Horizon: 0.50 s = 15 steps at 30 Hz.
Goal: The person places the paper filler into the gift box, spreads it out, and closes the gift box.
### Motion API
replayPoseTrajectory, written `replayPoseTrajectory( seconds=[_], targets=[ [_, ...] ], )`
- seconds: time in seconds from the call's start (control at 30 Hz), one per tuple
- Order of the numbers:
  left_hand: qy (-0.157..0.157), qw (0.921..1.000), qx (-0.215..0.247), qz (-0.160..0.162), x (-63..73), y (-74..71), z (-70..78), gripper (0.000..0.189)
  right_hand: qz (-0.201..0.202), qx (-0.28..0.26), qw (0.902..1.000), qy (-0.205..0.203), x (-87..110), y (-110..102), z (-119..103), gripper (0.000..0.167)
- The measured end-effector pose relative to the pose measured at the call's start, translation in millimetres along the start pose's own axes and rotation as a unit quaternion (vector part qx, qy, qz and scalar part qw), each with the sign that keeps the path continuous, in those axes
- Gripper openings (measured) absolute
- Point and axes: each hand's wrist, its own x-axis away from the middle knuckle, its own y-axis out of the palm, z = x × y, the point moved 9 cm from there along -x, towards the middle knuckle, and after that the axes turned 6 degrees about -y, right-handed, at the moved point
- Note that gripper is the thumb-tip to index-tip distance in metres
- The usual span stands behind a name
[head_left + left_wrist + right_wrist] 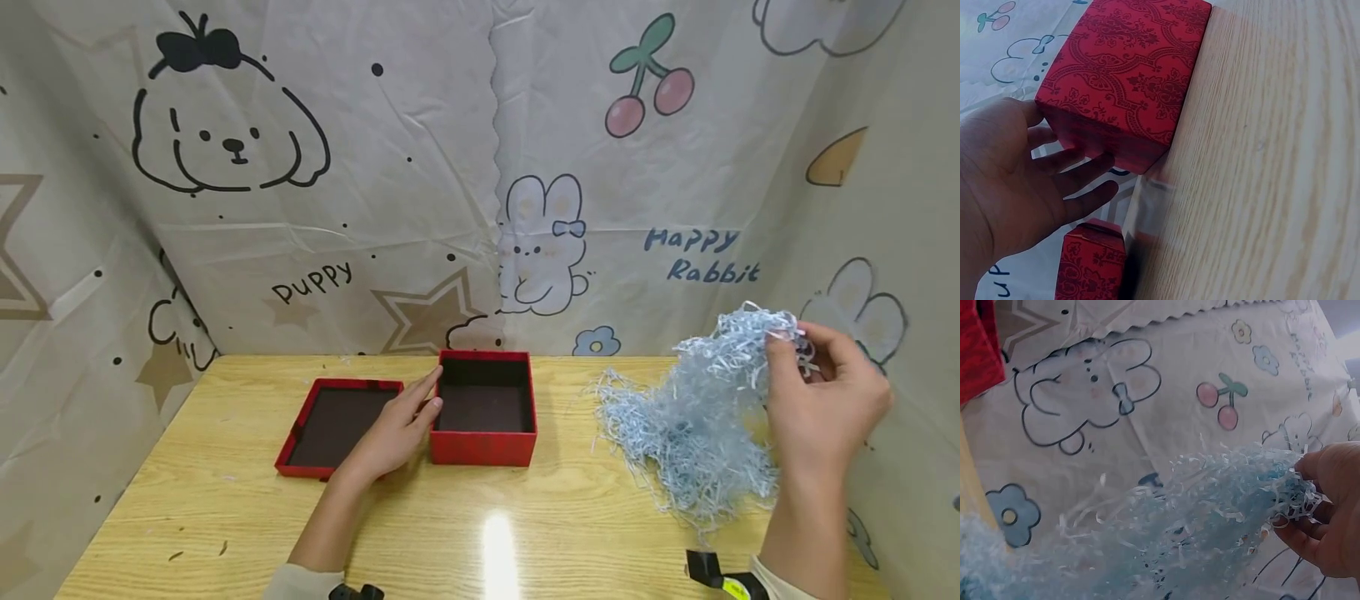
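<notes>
A red patterned box stands on the table with its dark inside facing up and nothing visible in it. My left hand rests against the box's left side, its fingers fairly straight; the left wrist view shows those fingers at the red wall. To the left lies the box's lid, dark inside upward, partly behind my left hand. My right hand pinches a clump of pale blue shredded paper and holds it up. Strands hang from it down to the heap of shredded paper on the table.
The wooden table reaches back to a printed cloth backdrop. Small dark scraps lie at the table's left front. Loose paper strands are scattered around the heap.
</notes>
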Motion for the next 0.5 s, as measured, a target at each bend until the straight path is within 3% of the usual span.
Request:
replayPoseTrajectory(
  seconds=[0.2, 0.5],
  targets=[
    [-0.002, 1.0, 0.002, -0.003, 0.1, -0.9, 0.9, 0.059, -0.001, -0.009, 0.999, -0.043, -9.2, 12.9, -43.0, 0.02],
    [-0.003, 0.9999, 0.007, -0.008, -1.4, -1.4, 1.1, 0.06, -0.041, -0.097, 0.9909, -0.084, -15.9, 46.4, -79.8, 0.015]
  ],
)
